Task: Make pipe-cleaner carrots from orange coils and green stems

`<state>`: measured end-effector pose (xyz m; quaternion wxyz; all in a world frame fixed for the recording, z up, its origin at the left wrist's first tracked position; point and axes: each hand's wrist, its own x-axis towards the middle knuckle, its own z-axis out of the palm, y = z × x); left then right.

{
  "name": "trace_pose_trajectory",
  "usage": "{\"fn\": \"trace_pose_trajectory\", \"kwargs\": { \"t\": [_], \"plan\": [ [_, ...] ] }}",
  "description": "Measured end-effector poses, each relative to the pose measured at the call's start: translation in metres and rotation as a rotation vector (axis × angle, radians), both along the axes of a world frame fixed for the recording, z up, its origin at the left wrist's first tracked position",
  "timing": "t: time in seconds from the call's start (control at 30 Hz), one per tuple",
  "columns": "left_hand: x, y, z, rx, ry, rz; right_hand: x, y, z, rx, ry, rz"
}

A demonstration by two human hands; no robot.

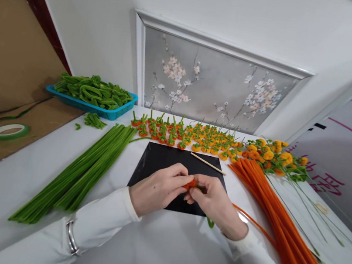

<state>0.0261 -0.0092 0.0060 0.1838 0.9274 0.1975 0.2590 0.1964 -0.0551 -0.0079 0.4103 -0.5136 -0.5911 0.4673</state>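
Observation:
Both hands meet above a black mat point(158, 160) around a small orange flower piece point(190, 184). My left hand point(162, 188) pinches it from the left with thumb and fingers. My right hand point(214, 199) closes on its right side, with the fingertips partly hidden. A green stem end point(210, 222) shows below my right hand. Behind the hands, a thin wooden stick point(208, 163) lies slanted on the mat.
Green stems point(80, 175) lie at left, orange stems point(281, 223) at right. Behind stand rows of orange and yellow flower heads point(206, 138). A blue basket point(112, 115) of green pieces, green tape point(10, 131) and finished-looking flowers point(268, 155) lie around.

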Motion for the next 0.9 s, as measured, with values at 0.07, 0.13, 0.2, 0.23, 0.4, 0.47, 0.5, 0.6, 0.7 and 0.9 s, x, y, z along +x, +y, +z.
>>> {"fn": "trace_pose_trajectory", "kwargs": {
  "t": [0.07,0.13,0.2,0.23,0.4,0.47,0.5,0.6,0.7,0.9],
  "plan": [
    [-0.001,0.002,0.001,-0.029,-0.032,0.008,0.002,-0.001,0.003,0.010,0.031,0.051],
    [-0.002,0.006,0.002,-0.081,-0.072,0.025,0.006,-0.002,0.007,-0.003,0.074,0.129],
    [-0.004,0.009,0.003,-0.147,-0.100,0.040,0.011,-0.003,0.012,-0.040,0.105,0.164],
    [-0.004,0.010,0.004,-0.180,-0.107,0.046,0.013,-0.003,0.013,-0.057,0.111,0.144],
    [-0.003,0.012,0.004,-0.378,-0.139,0.034,0.014,-0.002,0.016,-0.075,0.079,0.053],
    [-0.002,0.011,0.003,-0.570,-0.215,0.039,0.012,-0.001,0.015,-0.080,0.105,0.047],
    [-0.001,0.011,0.002,-0.680,-0.265,0.052,0.012,0.000,0.015,-0.086,0.132,0.037],
    [0.000,0.013,0.000,-0.957,-0.402,0.080,0.013,0.001,0.015,-0.087,0.203,-0.003],
    [-0.001,0.016,-0.004,-1.043,-0.471,0.085,0.015,0.000,0.015,-0.061,0.170,-0.010],
    [-0.001,0.015,-0.004,-1.009,-0.443,0.087,0.012,-0.001,0.014,0.049,0.020,-0.008]
  ]
}}
